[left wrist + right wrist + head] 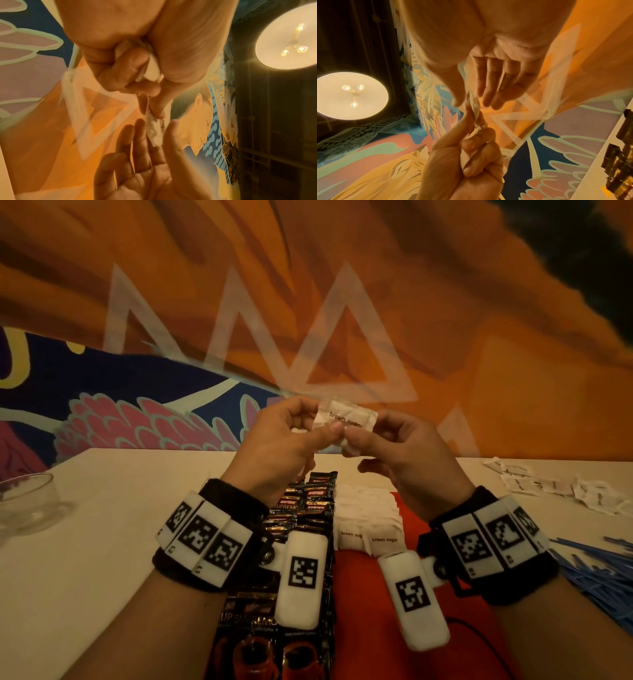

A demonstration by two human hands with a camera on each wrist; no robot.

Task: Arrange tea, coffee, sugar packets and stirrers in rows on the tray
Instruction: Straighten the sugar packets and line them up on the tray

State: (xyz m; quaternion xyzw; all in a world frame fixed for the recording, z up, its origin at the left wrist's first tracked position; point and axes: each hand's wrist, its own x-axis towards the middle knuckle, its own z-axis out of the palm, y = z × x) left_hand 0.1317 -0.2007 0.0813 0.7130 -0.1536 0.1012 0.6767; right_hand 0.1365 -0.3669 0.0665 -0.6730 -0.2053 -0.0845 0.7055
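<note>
Above the red tray (363, 594) both hands hold white brown sugar packets (346, 417) in the air. My left hand (329, 424) pinches one with thumb and forefinger, and its curled fingers keep more packets (152, 69) in the palm. My right hand (354, 440) pinches the same top packet (473, 104) by its right end, its other fingers nearly straight. On the tray lie a row of dark coffee packets (301, 508) and, to their right, a row of sugar packets (368, 518). My wrists hide part of both rows.
Loose sugar packets (565, 487) lie scattered at the table's far right. A pile of blue stirrers (599, 570) lies nearer on the right. A glass bowl (27, 505) stands at the left edge. A painted wall rises behind the white table (120, 508).
</note>
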